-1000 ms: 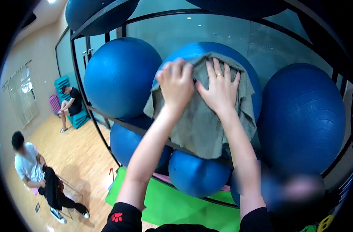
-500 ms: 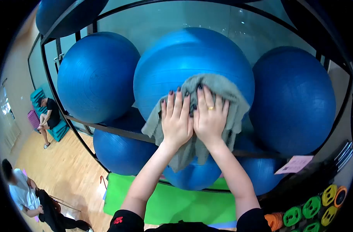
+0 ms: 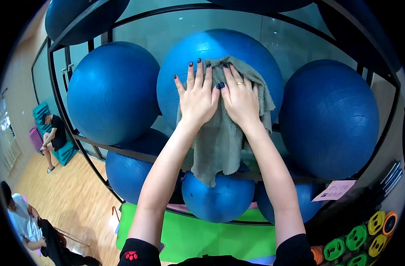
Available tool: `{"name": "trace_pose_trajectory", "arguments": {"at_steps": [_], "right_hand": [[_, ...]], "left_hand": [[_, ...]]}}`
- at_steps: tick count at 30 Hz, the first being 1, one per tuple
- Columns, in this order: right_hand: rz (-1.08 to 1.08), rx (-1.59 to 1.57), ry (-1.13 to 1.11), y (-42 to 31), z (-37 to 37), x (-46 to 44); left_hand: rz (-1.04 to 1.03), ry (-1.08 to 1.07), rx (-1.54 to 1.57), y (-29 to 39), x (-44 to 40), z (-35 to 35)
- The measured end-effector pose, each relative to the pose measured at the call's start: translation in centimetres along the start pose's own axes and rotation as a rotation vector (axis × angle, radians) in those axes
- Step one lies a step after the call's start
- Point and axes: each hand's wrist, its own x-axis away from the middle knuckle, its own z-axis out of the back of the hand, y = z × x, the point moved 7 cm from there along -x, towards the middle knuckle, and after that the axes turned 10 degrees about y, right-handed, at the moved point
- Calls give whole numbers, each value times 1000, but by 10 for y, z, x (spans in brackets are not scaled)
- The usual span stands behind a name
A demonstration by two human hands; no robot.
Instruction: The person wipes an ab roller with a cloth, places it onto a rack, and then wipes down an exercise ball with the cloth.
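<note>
A large blue exercise ball [image 3: 220, 44] rests on the rack's middle shelf, in front of me. A grey-green cloth [image 3: 218, 146] drapes over its front and hangs down below the shelf edge. My left hand [image 3: 198, 99] lies flat with fingers spread, partly on the cloth, its outer fingers reaching the bare ball. My right hand [image 3: 241, 99], with a ring on one finger, presses flat on the cloth, fingers apart. The thumbs almost meet between the hands. Neither hand is closed around anything.
Blue balls flank it at left [image 3: 114, 93] and right [image 3: 329, 119], with several more below. A green mat [image 3: 189, 239] lies under the rack [image 3: 118, 148]. A pink label [image 3: 335, 190] and colored weight plates [image 3: 355, 237] are at right. Two people sit at left.
Both hands have slid up the ball, carrying the cloth's upper part with them. My left hand's outer fingers have spread onto bare ball, and the cloth now hangs longer below.
</note>
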Motion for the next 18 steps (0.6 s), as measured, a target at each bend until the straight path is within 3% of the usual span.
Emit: {"name": "trace_pose_trajectory", "arguments": {"at_steps": [10,18], "right_hand": [[66,88,98,-19,5,54],[70,-14,47,-39,13,109]], "left_hand": [[35,50,118,3,57,6],[-8,78,193,2,116,21]]}}
